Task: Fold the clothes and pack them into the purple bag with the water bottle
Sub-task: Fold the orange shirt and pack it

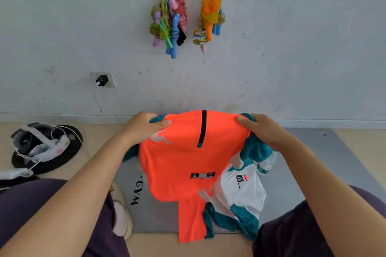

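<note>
Nearest, a white and teal garment (240, 196) lies crumpled and unfolded on the grey gym mat (296, 173). Above it, an orange and teal sports shirt (183, 165) is held up by its top corners, pinched by the left hand (144, 127) and right hand (263, 129), folding barely begun. Further back, a clear plastic water bottle (266, 165) lies unpacked; no purple bag can be seen.

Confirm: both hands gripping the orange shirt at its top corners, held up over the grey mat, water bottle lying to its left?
Not quite. The head view shows the water bottle lying to the right of the orange shirt, partly under teal cloth. The rest holds: left hand and right hand grip its top corners over the grey mat.
</note>
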A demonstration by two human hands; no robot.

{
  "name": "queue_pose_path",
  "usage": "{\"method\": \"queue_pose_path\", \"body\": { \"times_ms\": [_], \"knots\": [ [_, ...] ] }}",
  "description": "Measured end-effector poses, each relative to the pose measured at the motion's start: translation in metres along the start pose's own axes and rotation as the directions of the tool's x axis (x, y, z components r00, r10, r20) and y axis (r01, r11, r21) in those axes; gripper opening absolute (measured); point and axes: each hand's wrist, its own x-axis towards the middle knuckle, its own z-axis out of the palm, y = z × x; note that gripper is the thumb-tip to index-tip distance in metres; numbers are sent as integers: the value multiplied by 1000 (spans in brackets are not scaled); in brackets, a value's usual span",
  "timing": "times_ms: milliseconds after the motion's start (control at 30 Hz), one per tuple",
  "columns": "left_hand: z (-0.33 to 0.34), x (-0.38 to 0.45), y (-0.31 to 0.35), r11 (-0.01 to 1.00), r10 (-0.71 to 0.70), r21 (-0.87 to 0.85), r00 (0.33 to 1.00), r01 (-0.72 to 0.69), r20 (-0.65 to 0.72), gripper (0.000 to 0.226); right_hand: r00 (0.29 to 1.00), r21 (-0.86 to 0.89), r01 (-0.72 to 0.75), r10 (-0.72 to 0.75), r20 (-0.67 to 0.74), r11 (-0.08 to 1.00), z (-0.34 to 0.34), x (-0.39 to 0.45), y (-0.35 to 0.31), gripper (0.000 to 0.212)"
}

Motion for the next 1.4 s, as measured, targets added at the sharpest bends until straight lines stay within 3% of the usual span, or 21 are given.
{"method": "queue_pose_path", "body": {
  "times_ms": [100,167,367,400,467,533,633,733,900,1033,1167,1333,1367,1400],
  "knots": [
    [-2,-21,0,995,-98,46,979,91,178,31,993,-16,-14,16,121,1000,6,-19,-3,38],
    [-12,-28,5,994,-110,46,968,103,227,32,991,-12,-11,12,135,1000,4,-27,-13,34],
    [-53,-17,47,996,-75,-41,976,85,204,73,998,58,61,-62,27,996,-16,-20,-62,34],
    [-55,-10,48,994,-86,-46,974,97,211,73,998,44,60,-61,27,997,-17,-13,-65,36],
    [-49,9,38,993,-103,-35,969,114,223,49,999,-19,23,-23,34,1000,-15,7,-59,38],
    [-27,32,11,992,-122,6,968,124,218,30,999,-99,-32,34,18,995,-5,33,-34,40],
    [36,68,-61,969,-227,144,950,200,212,35,992,-232,-122,128,12,965,31,80,42,37],
    [116,80,-148,912,-346,311,908,266,236,43,967,-373,-186,236,94,909,83,108,138,32],
    [206,73,-250,857,-477,320,858,405,192,43,932,-421,-272,346,109,865,149,131,263,33],
    [238,88,-293,853,-455,358,877,379,154,37,914,-450,-314,395,97,836,170,150,314,29],
    [248,111,-313,825,-399,474,911,309,101,45,882,-536,-343,461,99,772,168,164,334,41],
    [258,121,-306,771,-261,585,963,254,-74,35,699,-790,-251,669,252,560,139,184,320,53],
    [265,116,-298,765,-219,600,970,235,-101,43,709,-809,-235,665,237,539,135,189,316,50],
    [273,109,-287,767,-158,615,983,183,-96,48,763,-816,-224,617,194,534,132,192,312,44]
  ]
}}
